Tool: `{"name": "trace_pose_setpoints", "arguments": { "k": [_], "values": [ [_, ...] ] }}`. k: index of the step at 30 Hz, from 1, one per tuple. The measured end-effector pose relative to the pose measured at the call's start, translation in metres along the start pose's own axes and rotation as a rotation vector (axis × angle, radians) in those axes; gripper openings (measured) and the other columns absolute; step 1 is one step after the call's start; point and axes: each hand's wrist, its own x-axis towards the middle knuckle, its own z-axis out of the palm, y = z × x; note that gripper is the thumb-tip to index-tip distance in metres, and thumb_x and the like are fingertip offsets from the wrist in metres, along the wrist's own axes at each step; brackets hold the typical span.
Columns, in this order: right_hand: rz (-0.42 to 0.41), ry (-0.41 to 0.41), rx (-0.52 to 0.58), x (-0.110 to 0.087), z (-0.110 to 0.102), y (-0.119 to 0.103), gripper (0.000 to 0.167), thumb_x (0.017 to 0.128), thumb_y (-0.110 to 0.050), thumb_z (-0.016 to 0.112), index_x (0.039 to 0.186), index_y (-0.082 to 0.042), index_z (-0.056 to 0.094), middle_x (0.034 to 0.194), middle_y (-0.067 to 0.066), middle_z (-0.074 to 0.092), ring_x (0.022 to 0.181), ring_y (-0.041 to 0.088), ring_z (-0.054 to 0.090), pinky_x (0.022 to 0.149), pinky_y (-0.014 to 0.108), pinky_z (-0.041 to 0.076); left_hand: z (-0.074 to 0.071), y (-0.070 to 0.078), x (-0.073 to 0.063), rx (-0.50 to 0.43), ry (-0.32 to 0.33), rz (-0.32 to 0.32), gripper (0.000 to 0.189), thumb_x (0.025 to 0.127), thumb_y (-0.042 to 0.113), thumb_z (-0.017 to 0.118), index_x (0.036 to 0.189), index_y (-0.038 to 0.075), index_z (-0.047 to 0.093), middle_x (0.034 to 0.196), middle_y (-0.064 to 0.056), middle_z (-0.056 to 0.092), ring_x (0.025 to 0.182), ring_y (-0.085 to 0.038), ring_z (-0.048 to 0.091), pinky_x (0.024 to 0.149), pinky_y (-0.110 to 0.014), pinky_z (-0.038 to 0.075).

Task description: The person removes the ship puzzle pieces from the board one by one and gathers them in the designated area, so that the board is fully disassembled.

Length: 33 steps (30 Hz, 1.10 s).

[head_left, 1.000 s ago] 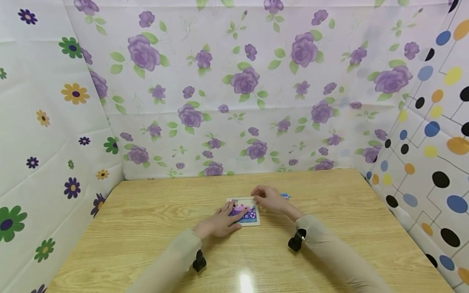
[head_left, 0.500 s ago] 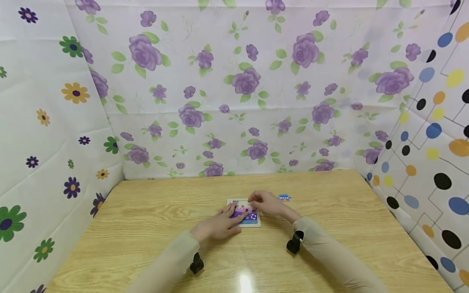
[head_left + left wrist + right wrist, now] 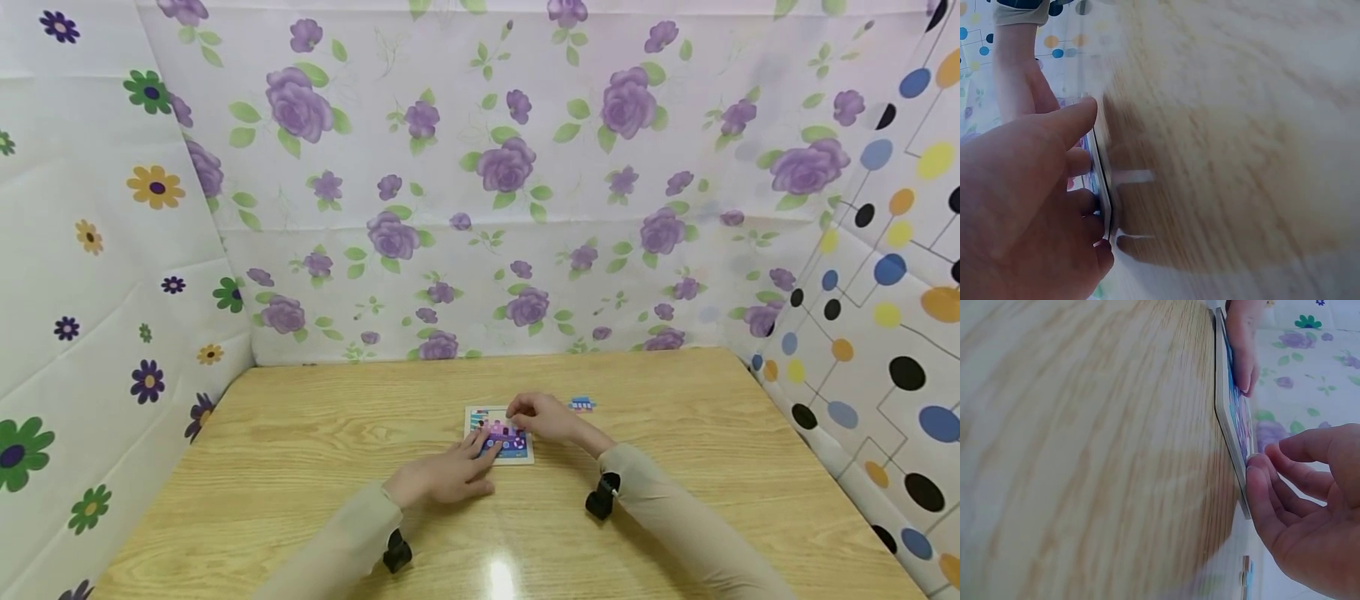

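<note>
A jigsaw puzzle (image 3: 517,455) in a thin white frame lies flat on the table, showing a purple and blue ship picture with a pale part along its top. My left hand (image 3: 450,473) rests at its lower left, straight fingers spread over the picture and thumb off the near edge. At the upper right corner my right hand (image 3: 547,417) pinches what looks like a small puzzle piece, mostly hidden by the fingers. In the right wrist view, the fingertips (image 3: 1257,478) of that hand meet right at the puzzle's edge.
A loose blue and pink puzzle piece (image 3: 581,404) lies on the wooden table (image 3: 337,433), just right of the right hand. Flowered cloth (image 3: 480,250) hangs behind the table, with patterned cloths at both sides. Black wrist cameras sit on both sleeves.
My left hand has slid back toward the near left, uncovering more of the picture. The right hand has shifted slightly left and nearer, onto the puzzle's upper right, baring the loose piece.
</note>
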Motion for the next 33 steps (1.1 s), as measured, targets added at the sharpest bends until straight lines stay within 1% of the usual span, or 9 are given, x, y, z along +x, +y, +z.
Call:
{"name": "trace_pose_setpoints", "arguments": {
  "k": [4,7,12,14,19,21,25,28,33],
  "values": [
    [0.009,0.003,-0.004,0.001,0.001,-0.002,0.016,0.098,-0.013,0.053,0.107,-0.01,0.066,0.094,0.002,0.066,0.079,0.01,0.058,0.068,0.023,0.049,0.001,0.001,-0.003,0.022,-0.013,0.016,0.073,0.101,0.048,0.04,0.157,0.011,0.012,0.163,-0.018,0.002,0.151,-0.033,0.001,0.12,-0.048,0.018],
    [0.013,0.002,-0.008,0.004,0.001,-0.003,0.017,0.098,-0.013,0.052,0.108,-0.009,0.065,0.091,0.001,0.066,0.077,0.01,0.058,0.067,0.024,0.05,0.0,0.002,-0.005,0.032,-0.017,0.021,0.075,0.1,0.05,0.042,0.157,0.01,0.011,0.162,-0.019,0.002,0.151,-0.033,0.001,0.12,-0.048,0.018],
    [0.017,-0.001,-0.022,0.009,0.004,-0.007,0.019,0.098,-0.013,0.052,0.11,-0.008,0.066,0.092,0.001,0.066,0.076,0.009,0.058,0.067,0.024,0.05,0.001,0.003,-0.006,0.013,-0.033,0.014,0.077,0.097,0.055,0.045,0.157,0.019,0.012,0.163,-0.017,-0.001,0.151,-0.033,-0.001,0.119,-0.051,0.02],
    [0.023,0.0,-0.01,0.012,0.005,-0.01,0.02,0.098,-0.013,0.052,0.111,-0.007,0.066,0.094,0.002,0.067,0.078,0.01,0.06,0.068,0.024,0.051,0.001,0.002,-0.006,-0.003,-0.038,0.019,0.078,0.097,0.056,0.045,0.157,0.021,0.011,0.163,-0.017,-0.003,0.151,-0.033,-0.002,0.119,-0.053,0.019],
    [0.056,0.014,0.072,0.019,0.008,-0.015,0.023,0.1,-0.014,0.051,0.115,-0.005,0.065,0.099,0.006,0.069,0.081,0.012,0.065,0.069,0.026,0.055,0.0,-0.002,-0.005,-0.06,-0.049,0.037,0.076,0.098,0.055,0.044,0.157,0.021,0.011,0.163,-0.018,-0.007,0.151,-0.035,-0.005,0.119,-0.055,0.016],
    [0.068,0.022,0.108,0.022,0.01,-0.014,0.023,0.1,-0.013,0.05,0.116,-0.004,0.065,0.101,0.007,0.069,0.082,0.012,0.066,0.069,0.027,0.055,-0.001,-0.003,-0.004,-0.081,-0.061,0.034,0.075,0.098,0.056,0.042,0.157,0.022,0.01,0.163,-0.017,-0.009,0.151,-0.034,-0.007,0.119,-0.056,0.015],
    [0.077,0.044,0.158,0.028,0.014,-0.009,0.022,0.1,-0.014,0.051,0.115,-0.004,0.065,0.1,0.008,0.07,0.08,0.013,0.066,0.067,0.028,0.056,-0.003,-0.003,-0.003,-0.104,-0.073,0.03,0.075,0.098,0.058,0.04,0.157,0.024,0.009,0.163,-0.015,-0.012,0.151,-0.032,-0.01,0.119,-0.056,0.014],
    [0.073,0.057,0.174,0.031,0.016,-0.006,0.021,0.099,-0.012,0.052,0.113,-0.003,0.065,0.098,0.008,0.07,0.078,0.013,0.067,0.065,0.028,0.055,-0.003,-0.003,-0.004,-0.105,-0.069,0.037,0.076,0.097,0.057,0.042,0.157,0.024,0.009,0.162,-0.015,-0.012,0.151,-0.033,-0.009,0.119,-0.057,0.014],
    [0.101,0.045,0.202,0.03,0.015,-0.011,0.024,0.099,-0.013,0.051,0.116,-0.002,0.064,0.102,0.01,0.07,0.08,0.014,0.067,0.066,0.027,0.055,-0.004,-0.004,-0.005,-0.096,-0.082,0.036,0.078,0.097,0.058,0.042,0.157,0.023,0.007,0.162,-0.016,-0.013,0.15,-0.034,-0.009,0.118,-0.059,0.014]
  ]
}}
